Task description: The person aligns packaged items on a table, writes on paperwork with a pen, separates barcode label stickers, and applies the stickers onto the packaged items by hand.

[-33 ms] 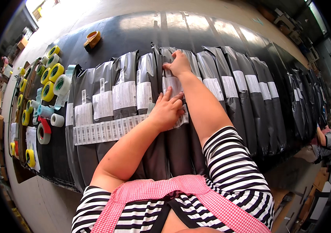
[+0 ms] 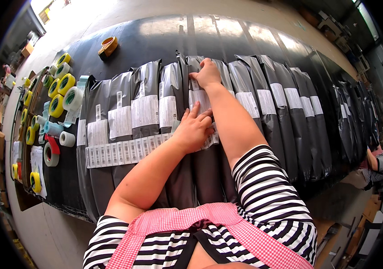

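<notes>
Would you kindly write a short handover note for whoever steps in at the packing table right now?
Left hand: flat on the strip of small white labels that lies across the grey mailer bags.
Right hand: stretched out to the top edge of one bag in the middle of the row, fingers pressing on it.
Things: the bags lie overlapping in a long row on the black table; tape rolls sit at the left end.
Done: most bags in view carry a large white label.
Left: the label strip is not used up; the far right bags are too small to judge.
</notes>
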A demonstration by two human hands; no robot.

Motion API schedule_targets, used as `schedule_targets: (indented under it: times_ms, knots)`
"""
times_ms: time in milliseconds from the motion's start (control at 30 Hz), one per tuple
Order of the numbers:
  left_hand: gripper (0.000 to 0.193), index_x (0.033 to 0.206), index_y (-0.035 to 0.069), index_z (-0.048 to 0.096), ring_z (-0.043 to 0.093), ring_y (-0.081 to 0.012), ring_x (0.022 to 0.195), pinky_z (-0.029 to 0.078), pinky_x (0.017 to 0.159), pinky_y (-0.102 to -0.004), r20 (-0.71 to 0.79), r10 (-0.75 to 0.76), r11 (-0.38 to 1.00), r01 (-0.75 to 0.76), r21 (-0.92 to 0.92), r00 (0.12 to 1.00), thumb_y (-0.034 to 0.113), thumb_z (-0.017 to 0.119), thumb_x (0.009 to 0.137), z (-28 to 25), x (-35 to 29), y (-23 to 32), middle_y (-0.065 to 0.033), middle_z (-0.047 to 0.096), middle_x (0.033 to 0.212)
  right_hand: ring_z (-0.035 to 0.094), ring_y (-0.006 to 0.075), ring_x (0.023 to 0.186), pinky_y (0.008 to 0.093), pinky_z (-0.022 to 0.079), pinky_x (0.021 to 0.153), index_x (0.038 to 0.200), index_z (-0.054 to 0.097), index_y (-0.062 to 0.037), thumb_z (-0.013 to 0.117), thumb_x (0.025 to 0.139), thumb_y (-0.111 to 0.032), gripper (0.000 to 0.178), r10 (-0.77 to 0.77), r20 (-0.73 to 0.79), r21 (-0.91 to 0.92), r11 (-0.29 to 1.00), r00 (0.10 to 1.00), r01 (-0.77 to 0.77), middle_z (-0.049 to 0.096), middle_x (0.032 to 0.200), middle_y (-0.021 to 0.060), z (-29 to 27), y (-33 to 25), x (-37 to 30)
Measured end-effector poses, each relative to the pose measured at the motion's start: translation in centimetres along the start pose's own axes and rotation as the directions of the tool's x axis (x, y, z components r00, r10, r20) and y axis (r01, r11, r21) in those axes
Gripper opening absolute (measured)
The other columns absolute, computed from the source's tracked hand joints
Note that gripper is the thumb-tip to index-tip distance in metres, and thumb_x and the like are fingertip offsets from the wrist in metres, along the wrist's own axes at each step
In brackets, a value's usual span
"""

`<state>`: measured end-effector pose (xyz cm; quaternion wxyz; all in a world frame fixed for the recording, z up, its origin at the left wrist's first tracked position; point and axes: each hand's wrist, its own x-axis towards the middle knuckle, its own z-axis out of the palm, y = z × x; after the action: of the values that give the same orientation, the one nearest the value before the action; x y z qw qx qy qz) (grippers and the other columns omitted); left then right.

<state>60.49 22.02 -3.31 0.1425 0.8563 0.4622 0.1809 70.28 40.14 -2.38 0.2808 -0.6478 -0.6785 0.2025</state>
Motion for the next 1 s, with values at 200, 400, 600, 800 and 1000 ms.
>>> schedule_targets:
  times_ms: [200,400,600,800,1000]
  knots:
    - [0.028,0.110,0.006,0.056,0.025,-0.0456,0.140,0.028,0.109,-0.0606,-0.020,0.037,0.998,-0.038,-0.057,0.999,0.025,0.059,0.091,0.0,0.6,1.0,-0.0077,0.047,0.143,0.065,0.0255,0.090,0.0380,0.051,0.080,0.100,0.061,-0.0056,0.076,0.080,-0.031,0.036,0.002,-0.147,-0.023,1.000,0.989,-0.006,0.066,0.101,0.0098,-0.2,2.8,1.3]
    - [0.023,0.093,0.003,0.057,0.032,-0.0424,0.137,0.029,0.110,-0.0513,-0.093,-0.012,0.979,-0.007,-0.204,0.996,0.024,0.064,0.088,-0.6,-0.4,-1.0,-0.0083,0.052,0.139,0.060,0.0108,0.074,0.0266,0.050,0.072,0.097,0.064,-0.0019,0.074,0.085,-0.023,0.027,-0.049,0.206,0.684,0.721,0.977,-0.108,0.065,0.082,0.0028,-6.7,3.7,-8.9]
    - [0.021,0.087,-0.001,0.060,0.059,-0.0274,0.082,0.047,0.076,-0.0362,-0.157,-0.034,0.851,-0.054,-0.523,0.987,0.017,0.070,0.083,-5.7,-0.5,1.6,-0.0127,0.062,0.089,0.064,0.0119,0.081,0.0278,0.053,0.074,0.097,0.063,-0.0015,0.078,0.077,-0.006,0.026,-0.121,0.339,0.683,0.714,0.933,-0.156,0.068,0.088,0.0054,-11.6,1.8,-20.2]
    - [0.032,0.081,-0.001,0.058,0.055,-0.0255,0.069,0.046,0.066,-0.0377,0.002,-0.129,0.852,0.111,-0.511,0.992,0.027,0.074,0.082,-7.2,-2.1,3.1,-0.0127,0.057,0.073,0.063,0.0099,0.074,0.0258,0.051,0.068,0.094,0.060,-0.0003,0.071,0.081,-0.003,0.017,-0.071,0.224,0.595,0.800,0.972,-0.079,0.067,0.082,0.0051,-12.5,-0.4,-23.5]
    - [0.034,0.082,0.000,0.063,0.062,-0.0275,0.073,0.049,0.067,-0.0381,-0.115,-0.125,0.906,0.066,-0.418,0.985,0.032,0.076,0.079,-6.2,-2.3,4.3,-0.0128,0.065,0.079,0.060,0.0092,0.069,0.0258,0.049,0.064,0.094,0.060,-0.0001,0.065,0.085,-0.003,0.011,0.095,0.134,0.631,0.759,0.986,-0.159,0.066,0.077,0.0042,-11.7,0.4,-24.7]
